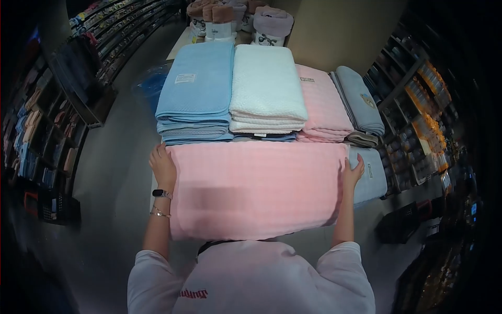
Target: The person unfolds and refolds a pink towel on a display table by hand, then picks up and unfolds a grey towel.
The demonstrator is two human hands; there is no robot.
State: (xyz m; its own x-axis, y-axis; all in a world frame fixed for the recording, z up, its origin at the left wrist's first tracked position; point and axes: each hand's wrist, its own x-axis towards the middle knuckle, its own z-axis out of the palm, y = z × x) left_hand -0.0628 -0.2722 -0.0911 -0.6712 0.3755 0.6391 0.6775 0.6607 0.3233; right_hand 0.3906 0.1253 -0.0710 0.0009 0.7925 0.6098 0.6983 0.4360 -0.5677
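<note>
Shirt (251, 277), hands (163, 167) (354, 171) apart, flanking pink cloth (259, 188)

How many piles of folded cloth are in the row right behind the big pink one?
4, left to right: a blue pile, a white pile, a pink pile and a grey-blue pile. More may hide behind them or the big pink cloth.

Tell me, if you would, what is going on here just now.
A person has both hands on a wide pink cloth, the left hand at one end and the right hand at the other. Just beyond it, from left to right, are a blue stack, a white stack and a pink stack of folded cloths.
</note>
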